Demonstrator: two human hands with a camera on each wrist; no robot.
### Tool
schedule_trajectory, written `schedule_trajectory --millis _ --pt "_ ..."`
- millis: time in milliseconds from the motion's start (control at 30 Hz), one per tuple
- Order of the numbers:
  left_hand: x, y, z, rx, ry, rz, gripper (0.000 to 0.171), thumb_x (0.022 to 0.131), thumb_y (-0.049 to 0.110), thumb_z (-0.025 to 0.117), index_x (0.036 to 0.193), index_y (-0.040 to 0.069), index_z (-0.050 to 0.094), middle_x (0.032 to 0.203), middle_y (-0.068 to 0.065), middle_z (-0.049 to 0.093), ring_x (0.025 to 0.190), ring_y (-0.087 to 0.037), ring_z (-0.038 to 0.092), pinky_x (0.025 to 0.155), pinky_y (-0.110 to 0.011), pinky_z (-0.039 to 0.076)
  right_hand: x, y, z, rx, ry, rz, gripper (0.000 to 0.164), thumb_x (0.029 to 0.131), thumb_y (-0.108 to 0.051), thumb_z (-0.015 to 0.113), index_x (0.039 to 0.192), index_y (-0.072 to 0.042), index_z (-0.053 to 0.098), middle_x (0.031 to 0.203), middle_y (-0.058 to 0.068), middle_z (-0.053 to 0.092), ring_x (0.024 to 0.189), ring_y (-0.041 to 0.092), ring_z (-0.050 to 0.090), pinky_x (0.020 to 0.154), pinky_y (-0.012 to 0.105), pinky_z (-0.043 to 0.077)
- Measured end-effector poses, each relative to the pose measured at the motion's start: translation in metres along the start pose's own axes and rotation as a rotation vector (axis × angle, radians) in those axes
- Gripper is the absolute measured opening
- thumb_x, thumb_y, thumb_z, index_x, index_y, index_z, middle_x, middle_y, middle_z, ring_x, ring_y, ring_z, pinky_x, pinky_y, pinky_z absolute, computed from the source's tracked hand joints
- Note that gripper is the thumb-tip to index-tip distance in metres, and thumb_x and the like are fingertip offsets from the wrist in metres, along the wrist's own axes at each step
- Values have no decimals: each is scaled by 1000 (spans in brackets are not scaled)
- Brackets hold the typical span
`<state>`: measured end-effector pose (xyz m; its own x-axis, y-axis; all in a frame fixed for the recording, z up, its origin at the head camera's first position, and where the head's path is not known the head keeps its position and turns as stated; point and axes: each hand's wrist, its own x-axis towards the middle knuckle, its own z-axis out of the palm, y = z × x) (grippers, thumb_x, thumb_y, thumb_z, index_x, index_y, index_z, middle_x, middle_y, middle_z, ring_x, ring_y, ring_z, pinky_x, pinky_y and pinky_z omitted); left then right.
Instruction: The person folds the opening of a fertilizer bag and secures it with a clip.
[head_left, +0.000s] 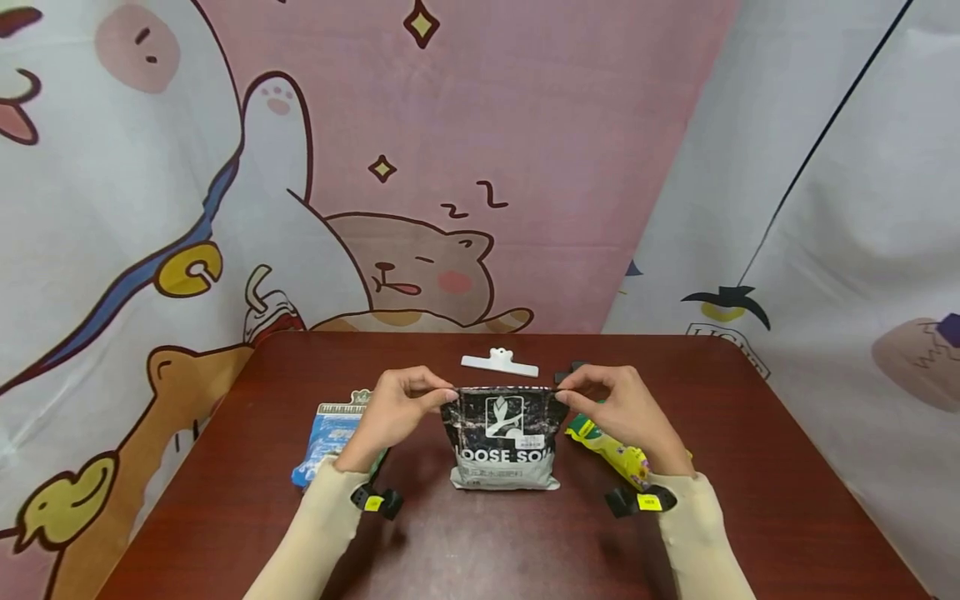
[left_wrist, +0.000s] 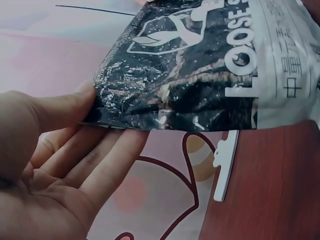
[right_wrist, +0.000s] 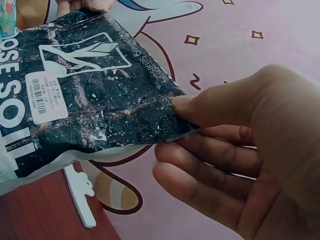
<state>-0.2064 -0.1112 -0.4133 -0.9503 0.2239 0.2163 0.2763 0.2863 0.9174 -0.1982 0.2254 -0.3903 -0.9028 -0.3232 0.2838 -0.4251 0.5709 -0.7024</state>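
Between my two hands a black and white bag of loose soil stands upright, its printed front toward me. With thumb and fingers my left hand pinches its top left corner. The top right corner is pinched by my right hand in the same way. The bag's top edge is stretched flat between them. In the right wrist view a white barcode label shows on the bag's front. Both wrists wear small black cameras on straps.
Behind the bag lies a white clip on the dark red table. A blue packet with a clip on its top is partly behind my left hand. Partly behind my right hand lie a yellow-green packet and a small black object.
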Motion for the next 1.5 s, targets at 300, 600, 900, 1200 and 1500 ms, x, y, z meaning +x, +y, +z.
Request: schedule_trajectory --millis 300,600,900,1200,1500 --pt "1 -2 2 -5 -3 21 11 91 24 79 92 14 80 94 -2 80 81 -17 75 76 -43 64 1 3 -4 -6 -16 55 13 97 -32 72 102 -22 78 94 -3 75 79 18 70 72 28 58" --pt "0 -1 -1 -40 -43 25 7 91 21 78 92 15 81 93 -4 79 81 -19 75 78 -52 62 13 7 -10 36 -104 99 20 101 -39 65 110 -23 75 104 2 76 84 13 73 78 39 62" --pt "0 -2 -3 -46 -52 42 6 92 20 77 92 15 81 94 -6 79 82 -21 75 77 -45 63 33 17 -17 -58 -161 130 27 101 -47 62 116 -27 73 115 0 74 101 25 70 88 42 57" --pt "2 -1 -4 -49 -56 42 4 92 19 77 92 16 81 95 -6 79 83 -22 75 80 -53 62 51 32 -18 -84 -241 210 33 99 -45 67 128 -29 67 138 4 64 126 30 60 100 52 54" --pt "2 -2 -4 -39 -57 49 5 91 19 78 93 15 81 95 -7 79 83 -23 75 75 -37 63 73 50 -12 -176 -321 134 47 97 -37 71 140 -21 60 148 11 58 138 38 52 109 64 45"
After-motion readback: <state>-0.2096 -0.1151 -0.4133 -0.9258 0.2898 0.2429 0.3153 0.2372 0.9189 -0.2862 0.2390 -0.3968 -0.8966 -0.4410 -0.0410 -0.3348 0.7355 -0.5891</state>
